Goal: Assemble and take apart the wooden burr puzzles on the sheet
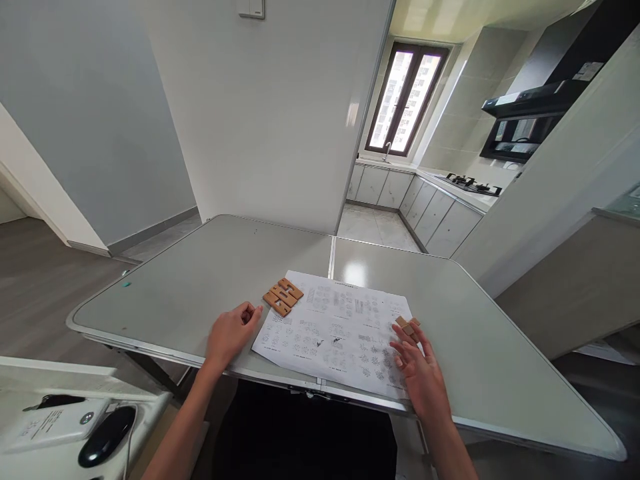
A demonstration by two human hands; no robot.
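My left hand [231, 335] rests loosely curled at the table's near edge, left of the paper, with nothing visible in it. Just beyond its fingers lie flat wooden puzzle pieces [283, 297] with cut-out slots, set side by side on the paper's left corner. My right hand [423, 373] is over the right edge of the printed sheet [345, 333]. Its fingertips are on a small light-brown wooden puzzle piece [404, 325] made of joined blocks. The fingers partly cover this piece, and its full shape is hidden.
The grey folding table [475, 333] has a metal seam and rounded corners. A small green object [126, 284] is by its left edge. Lower left, a white surface holds a black mouse-shaped object [107, 437] and a white box [55, 427]. A wall stands behind.
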